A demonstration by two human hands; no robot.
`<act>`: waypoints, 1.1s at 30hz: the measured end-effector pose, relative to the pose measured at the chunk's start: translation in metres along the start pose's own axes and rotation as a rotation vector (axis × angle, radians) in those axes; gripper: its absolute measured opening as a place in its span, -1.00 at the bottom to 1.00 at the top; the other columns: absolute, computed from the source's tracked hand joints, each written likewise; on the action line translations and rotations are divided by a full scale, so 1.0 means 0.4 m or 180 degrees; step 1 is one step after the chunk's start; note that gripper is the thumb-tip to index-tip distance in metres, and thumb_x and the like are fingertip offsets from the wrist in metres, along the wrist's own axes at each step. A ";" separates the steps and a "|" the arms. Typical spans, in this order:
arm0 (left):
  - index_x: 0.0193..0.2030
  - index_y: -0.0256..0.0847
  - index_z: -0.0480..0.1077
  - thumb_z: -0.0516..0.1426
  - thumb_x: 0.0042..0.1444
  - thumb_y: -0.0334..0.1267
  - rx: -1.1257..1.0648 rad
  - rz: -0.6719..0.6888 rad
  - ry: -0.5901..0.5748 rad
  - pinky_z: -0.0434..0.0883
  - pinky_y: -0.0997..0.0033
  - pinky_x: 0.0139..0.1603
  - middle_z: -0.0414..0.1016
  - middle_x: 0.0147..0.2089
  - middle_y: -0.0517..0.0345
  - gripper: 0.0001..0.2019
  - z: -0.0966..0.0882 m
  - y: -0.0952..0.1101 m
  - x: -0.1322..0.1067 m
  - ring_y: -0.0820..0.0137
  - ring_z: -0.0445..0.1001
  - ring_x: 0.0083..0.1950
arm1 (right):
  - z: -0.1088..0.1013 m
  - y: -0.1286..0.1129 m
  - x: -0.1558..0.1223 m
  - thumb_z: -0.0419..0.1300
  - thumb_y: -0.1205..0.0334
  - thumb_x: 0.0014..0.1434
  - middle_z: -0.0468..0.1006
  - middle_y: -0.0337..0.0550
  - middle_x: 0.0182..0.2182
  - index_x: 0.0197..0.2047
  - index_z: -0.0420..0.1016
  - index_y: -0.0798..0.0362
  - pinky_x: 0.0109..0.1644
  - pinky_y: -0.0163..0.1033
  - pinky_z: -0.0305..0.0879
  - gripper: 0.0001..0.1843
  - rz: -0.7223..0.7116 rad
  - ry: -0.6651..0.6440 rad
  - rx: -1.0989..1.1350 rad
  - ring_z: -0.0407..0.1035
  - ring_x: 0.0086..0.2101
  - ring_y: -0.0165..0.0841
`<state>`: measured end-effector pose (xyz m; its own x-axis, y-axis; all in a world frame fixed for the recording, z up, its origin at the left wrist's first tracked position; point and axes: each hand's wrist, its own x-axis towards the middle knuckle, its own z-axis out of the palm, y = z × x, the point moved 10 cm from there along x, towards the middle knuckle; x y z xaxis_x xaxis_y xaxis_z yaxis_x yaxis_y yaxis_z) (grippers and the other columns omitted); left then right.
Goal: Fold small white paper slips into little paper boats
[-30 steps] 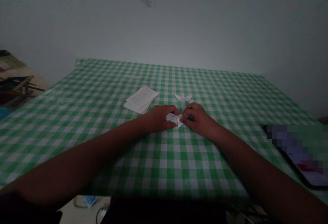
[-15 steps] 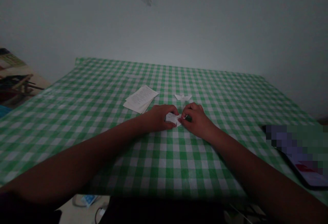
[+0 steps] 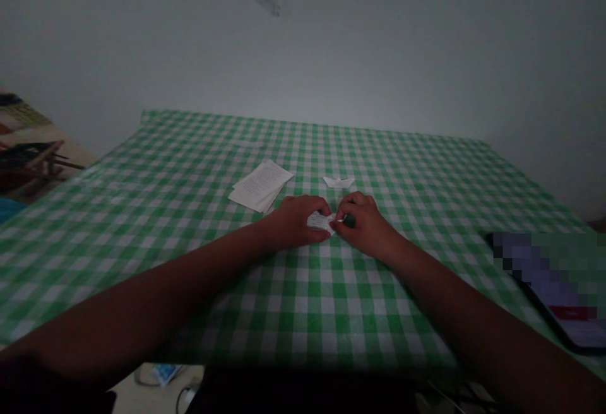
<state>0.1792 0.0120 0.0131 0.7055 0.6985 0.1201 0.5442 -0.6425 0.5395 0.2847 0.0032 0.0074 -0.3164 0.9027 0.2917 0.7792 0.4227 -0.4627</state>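
Note:
Between my hands is a small folded piece of printed paper, white with dark lines of text. My left hand grips its left side, thumb at the near edge and fingers at the far edge. The thumb and fingertips of my right hand pinch its right end. Part of the paper is hidden behind the fingers. Just beyond my hands lies a little folded paper boat, also printed. To the left of it, past my left hand, rests a short stack of printed sheets, slightly fanned.
A green and white checked tablecloth covers the table, which meets a pale wall at the back. At the right edge lies a phone with its screen partly pixelated. A wooden rack-like thing stands off the table at the left.
Both hands keep their grip on the folded paper, and its right end shifts slightly between the fingers. The whole view has moved a little; the boat and stack lie where they were.

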 end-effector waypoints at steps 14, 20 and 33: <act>-0.04 -0.12 0.35 0.25 0.02 -0.20 0.0210 0.0039 0.0143 0.26 0.12 0.15 0.51 0.02 0.16 -0.65 0.004 0.005 -0.004 0.23 0.45 0.08 | 0.004 0.008 -0.001 0.28 0.26 0.12 0.41 -0.07 -0.18 -0.38 0.46 0.01 0.06 0.02 0.24 -0.92 0.0093 0.0044 0.0000 0.31 -0.09 -0.17; -0.04 -0.11 0.35 0.22 0.03 -0.18 0.0305 0.0059 0.0120 0.25 0.11 0.14 0.50 0.04 0.13 -0.67 0.008 0.010 -0.004 0.20 0.42 0.12 | 0.000 0.003 0.001 0.29 0.26 0.13 0.42 -0.07 -0.19 -0.40 0.44 0.00 0.07 0.03 0.24 -0.89 0.0028 0.0058 0.0062 0.32 -0.10 -0.18; -0.08 -0.09 0.43 0.22 0.04 -0.24 0.0291 0.0273 0.0170 0.26 0.17 0.16 0.51 0.01 0.18 -0.73 0.006 0.025 -0.007 0.24 0.42 0.11 | -0.001 0.007 0.004 0.30 0.25 0.14 0.44 -0.10 -0.21 -0.41 0.43 -0.01 0.06 0.00 0.24 -0.87 0.0013 0.0064 0.0095 0.34 -0.11 -0.21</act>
<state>0.1838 0.0029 0.0160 0.7274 0.6539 0.2081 0.5237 -0.7249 0.4475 0.2866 0.0058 0.0069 -0.3020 0.9027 0.3065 0.7639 0.4215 -0.4887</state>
